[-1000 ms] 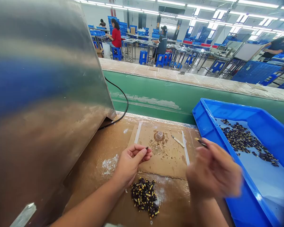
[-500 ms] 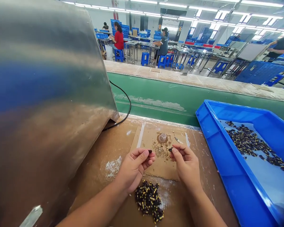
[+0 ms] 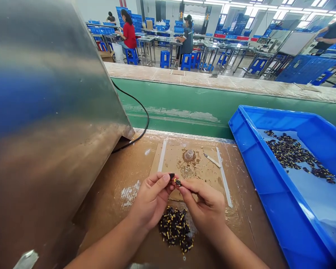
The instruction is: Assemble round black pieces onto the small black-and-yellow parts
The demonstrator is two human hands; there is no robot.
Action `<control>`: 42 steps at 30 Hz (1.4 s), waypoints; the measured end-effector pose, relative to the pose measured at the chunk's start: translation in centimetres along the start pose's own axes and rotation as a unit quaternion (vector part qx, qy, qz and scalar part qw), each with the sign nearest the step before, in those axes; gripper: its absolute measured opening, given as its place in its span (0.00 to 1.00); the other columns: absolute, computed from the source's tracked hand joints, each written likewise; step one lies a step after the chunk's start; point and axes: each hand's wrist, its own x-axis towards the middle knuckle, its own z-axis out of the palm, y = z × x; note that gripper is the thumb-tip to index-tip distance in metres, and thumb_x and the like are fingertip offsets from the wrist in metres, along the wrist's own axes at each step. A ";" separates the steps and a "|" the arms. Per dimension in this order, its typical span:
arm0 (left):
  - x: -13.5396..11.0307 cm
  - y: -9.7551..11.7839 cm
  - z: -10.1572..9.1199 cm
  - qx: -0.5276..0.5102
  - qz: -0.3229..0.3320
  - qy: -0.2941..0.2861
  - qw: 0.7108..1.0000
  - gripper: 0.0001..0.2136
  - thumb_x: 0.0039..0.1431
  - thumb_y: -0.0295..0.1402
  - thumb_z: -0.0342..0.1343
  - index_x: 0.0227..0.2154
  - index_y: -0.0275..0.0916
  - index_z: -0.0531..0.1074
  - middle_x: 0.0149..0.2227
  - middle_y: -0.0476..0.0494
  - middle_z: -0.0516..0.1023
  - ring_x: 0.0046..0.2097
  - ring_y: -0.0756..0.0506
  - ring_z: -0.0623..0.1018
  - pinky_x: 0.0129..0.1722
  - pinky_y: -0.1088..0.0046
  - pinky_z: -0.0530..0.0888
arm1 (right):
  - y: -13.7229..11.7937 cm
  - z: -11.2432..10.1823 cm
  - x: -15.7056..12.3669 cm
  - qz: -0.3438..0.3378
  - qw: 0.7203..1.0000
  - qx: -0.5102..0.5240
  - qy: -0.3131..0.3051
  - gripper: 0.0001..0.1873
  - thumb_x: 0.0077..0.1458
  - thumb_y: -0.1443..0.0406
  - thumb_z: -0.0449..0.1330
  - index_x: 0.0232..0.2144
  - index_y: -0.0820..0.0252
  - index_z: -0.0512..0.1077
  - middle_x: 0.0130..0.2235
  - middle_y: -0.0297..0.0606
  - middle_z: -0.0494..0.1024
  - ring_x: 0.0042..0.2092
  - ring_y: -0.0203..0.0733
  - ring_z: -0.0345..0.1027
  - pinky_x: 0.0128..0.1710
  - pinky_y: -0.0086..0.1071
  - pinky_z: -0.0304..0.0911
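Between thumb and fingers, my left hand (image 3: 156, 194) pinches a small black oval part (image 3: 171, 175). My right hand (image 3: 204, 201) grips a small black-and-yellow part (image 3: 178, 182) right beside it, and the two hands nearly touch. Whether the two parts meet I cannot tell. Below the hands lies a pile of small black-and-yellow parts (image 3: 175, 228) on the brown work surface. Past my fingertips a cardboard sheet (image 3: 205, 179) carries a small clear dome-shaped thing (image 3: 189, 155) on a wet-looking patch. A knife with a pale handle (image 3: 212, 160) lies on the sheet's right side.
A blue bin (image 3: 271, 198) on the right holds many similar small parts on a pale liner. A large metal housing (image 3: 50, 112) fills the left, with a black cable (image 3: 147, 116) beside it. Behind runs a green belt (image 3: 170, 97). Several people sit or stand farther off.
My right hand has moved left, bringing its part up to the one in my left hand. The knife's handle is now uncovered. The view has tilted slightly downward.
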 end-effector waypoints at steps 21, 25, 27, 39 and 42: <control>-0.5 -0.8 -1.4 0.257 0.177 -0.040 0.949 0.04 0.62 0.31 0.64 0.37 0.44 0.83 0.44 0.44 0.84 0.47 0.49 0.82 0.52 0.78 0.76 | -0.7 -0.1 0.1 -0.043 0.998 -0.040 0.023 0.15 0.59 0.75 0.64 0.46 0.55 0.79 0.44 0.37 0.85 0.44 0.38 0.81 0.45 0.31 0.78; -0.8 -0.6 -0.9 0.312 0.218 -0.032 0.924 0.04 0.62 0.31 0.64 0.36 0.44 0.83 0.43 0.43 0.84 0.47 0.48 0.82 0.51 0.78 0.77 | -0.9 -0.1 0.2 -0.051 0.998 -0.037 0.016 0.15 0.59 0.75 0.64 0.46 0.55 0.79 0.43 0.37 0.85 0.44 0.39 0.81 0.45 0.32 0.79; -1.0 -0.4 -0.6 0.326 0.218 -0.022 0.920 0.04 0.62 0.31 0.64 0.35 0.44 0.84 0.43 0.42 0.84 0.47 0.47 0.82 0.51 0.77 0.77 | -0.9 -0.1 0.2 -0.043 0.998 -0.040 0.020 0.15 0.59 0.75 0.64 0.45 0.54 0.79 0.43 0.37 0.85 0.43 0.40 0.81 0.45 0.33 0.79; -0.5 -1.1 -1.3 0.278 0.160 -0.013 0.947 0.05 0.60 0.35 0.67 0.38 0.42 0.83 0.46 0.40 0.83 0.49 0.44 0.82 0.55 0.71 0.77 | -0.7 -0.5 0.2 -0.095 0.990 -0.102 0.023 0.17 0.59 0.75 0.64 0.49 0.54 0.77 0.44 0.38 0.84 0.44 0.39 0.80 0.46 0.32 0.78; -0.3 -1.1 -1.5 0.282 0.172 -0.027 0.943 0.07 0.63 0.35 0.63 0.41 0.43 0.82 0.54 0.39 0.80 0.56 0.43 0.79 0.58 0.69 0.75 | -0.4 -0.8 0.3 -0.133 0.982 -0.128 0.038 0.22 0.58 0.77 0.63 0.52 0.53 0.75 0.45 0.38 0.84 0.45 0.40 0.80 0.45 0.33 0.78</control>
